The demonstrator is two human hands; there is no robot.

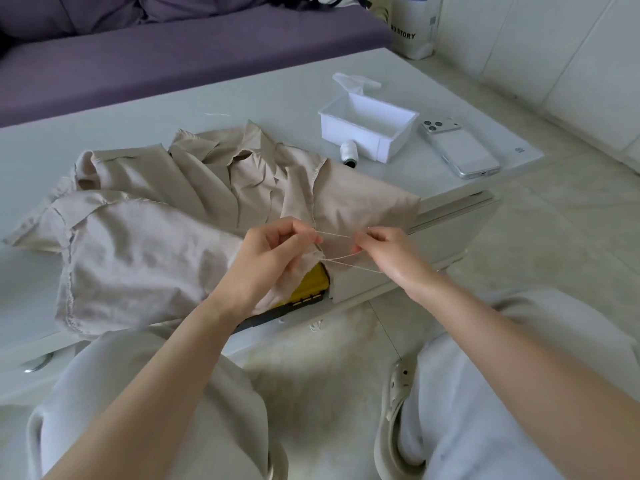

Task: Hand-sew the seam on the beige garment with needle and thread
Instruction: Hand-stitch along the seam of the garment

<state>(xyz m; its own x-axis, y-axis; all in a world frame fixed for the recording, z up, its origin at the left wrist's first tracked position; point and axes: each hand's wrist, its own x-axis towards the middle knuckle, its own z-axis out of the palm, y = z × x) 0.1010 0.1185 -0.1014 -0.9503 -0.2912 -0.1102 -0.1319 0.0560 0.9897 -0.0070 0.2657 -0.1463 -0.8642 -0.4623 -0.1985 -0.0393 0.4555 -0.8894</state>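
The beige garment (pixel 145 237) lies crumpled on the low white table (pixel 242 91), one edge hanging over the table's front. My left hand (pixel 273 258) pinches that hanging edge at the seam, fingers curled. My right hand (pixel 384 251), just to the right, pinches the pale thread (pixel 337 235). Two strands run between my hands, a third trails down toward my right wrist. The needle is too small to make out.
A white open box (pixel 369 128) stands at the back right of the table, a white thread spool (pixel 349 152) beside it and a phone (pixel 457 148) further right. A yellow case (pixel 311 285) shows under the garment. A purple sofa (pixel 173 53) is behind. My knees are below.
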